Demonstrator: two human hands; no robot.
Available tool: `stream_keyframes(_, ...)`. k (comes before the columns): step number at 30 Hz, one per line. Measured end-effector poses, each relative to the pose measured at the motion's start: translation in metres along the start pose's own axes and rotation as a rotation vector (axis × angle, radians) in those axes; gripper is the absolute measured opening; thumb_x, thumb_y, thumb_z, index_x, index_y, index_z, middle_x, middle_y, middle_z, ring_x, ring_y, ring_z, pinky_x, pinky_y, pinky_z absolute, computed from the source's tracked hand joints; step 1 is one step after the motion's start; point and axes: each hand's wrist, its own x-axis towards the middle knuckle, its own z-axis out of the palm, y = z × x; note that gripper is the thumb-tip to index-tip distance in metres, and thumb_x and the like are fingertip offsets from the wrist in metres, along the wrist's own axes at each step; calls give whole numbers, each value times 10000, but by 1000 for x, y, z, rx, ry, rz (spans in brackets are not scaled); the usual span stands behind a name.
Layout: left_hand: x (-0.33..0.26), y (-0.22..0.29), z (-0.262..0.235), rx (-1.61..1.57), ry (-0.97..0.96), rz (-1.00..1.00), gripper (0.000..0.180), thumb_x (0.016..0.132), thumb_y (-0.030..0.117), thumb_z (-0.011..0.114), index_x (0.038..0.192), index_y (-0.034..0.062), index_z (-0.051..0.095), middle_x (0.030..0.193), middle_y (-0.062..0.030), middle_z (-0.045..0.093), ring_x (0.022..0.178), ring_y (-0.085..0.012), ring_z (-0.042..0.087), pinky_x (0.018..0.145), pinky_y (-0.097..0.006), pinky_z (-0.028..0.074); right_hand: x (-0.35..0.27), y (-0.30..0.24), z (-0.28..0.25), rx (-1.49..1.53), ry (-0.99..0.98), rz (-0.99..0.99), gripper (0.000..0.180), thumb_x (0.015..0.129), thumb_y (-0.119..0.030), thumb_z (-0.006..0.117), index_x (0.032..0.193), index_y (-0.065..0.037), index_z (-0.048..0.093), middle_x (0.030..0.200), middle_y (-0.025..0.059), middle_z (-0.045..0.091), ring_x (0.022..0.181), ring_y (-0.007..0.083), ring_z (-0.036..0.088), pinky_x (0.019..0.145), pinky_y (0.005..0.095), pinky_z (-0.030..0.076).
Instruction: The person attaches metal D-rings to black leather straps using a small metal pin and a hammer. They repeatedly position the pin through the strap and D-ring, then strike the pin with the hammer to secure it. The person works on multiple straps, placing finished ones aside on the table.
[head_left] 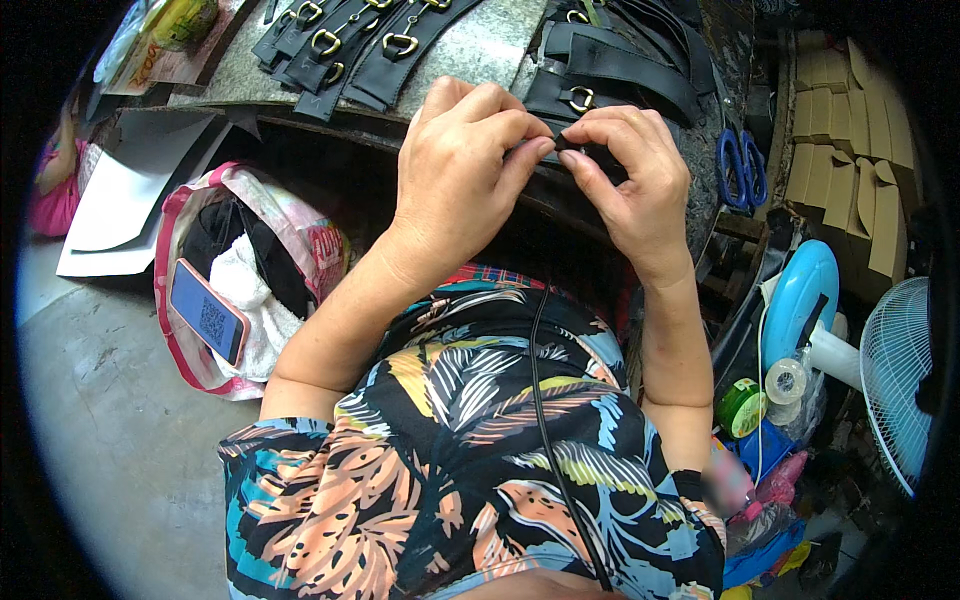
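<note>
My left hand point(465, 160) and my right hand point(640, 180) meet in front of the table's near edge, fingertips almost touching. Both are closed in a pinch on a small black piece point(560, 143), mostly hidden by the fingers; its exact kind does not show. Just beyond my left hand, several black straps with gold-coloured metal buckles point(400, 45) lie side by side on the worn grey tabletop point(480, 50). More wide black straps point(625, 65) are heaped beyond my right hand, one with a gold D-shaped ring point(580, 98).
Blue-handled scissors point(740, 168) hang at the table's right side. Cardboard boxes point(845, 190) are stacked far right, above a blue and white fan point(890, 380). To my left stands a pink-rimmed bag point(172, 250) with a phone point(208, 310) on top, beside white sheets point(125, 200).
</note>
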Motion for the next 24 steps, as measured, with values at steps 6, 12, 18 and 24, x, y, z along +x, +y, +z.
stream_keyframes(6, -1, -4, 2, -18, -11, -39, 66, 874, 123, 745, 860, 59, 737, 893, -50, 673, 899, -286, 582, 827, -404, 480, -3, 1, -2, 124, -13, 116, 153, 809, -101, 813, 948, -75, 755, 936, 62, 730, 909, 253, 676, 788, 356, 543)
stream_keyframes(12, -2, -5, 5, -19, -17, -68, 81, 878, 124, 733, 847, 50, 723, 884, -75, 654, 897, -299, 577, 817, -423, 475, -4, 1, -3, 102, -11, 83, 160, 813, -117, 811, 954, -80, 746, 933, 68, 723, 890, 272, 667, 783, 370, 536)
stream_keyframes(18, -3, -2, 5, 116, 22, 28, 67, 826, 105, 747, 849, 67, 697, 914, -85, 629, 950, -325, 578, 842, -424, 477, 1, -3, -2, -33, -24, -1, 174, 781, -110, 812, 924, -82, 718, 924, 62, 703, 898, 287, 659, 777, 392, 535)
stream_keyframes(24, 2, 7, 1, 232, -45, 43, 129, 804, 105, 757, 910, 76, 689, 937, -89, 605, 956, -313, 566, 843, -417, 465, 2, -9, -2, -115, -3, -2, 162, 786, -64, 764, 942, -78, 720, 955, 79, 695, 899, 301, 641, 788, 406, 531)
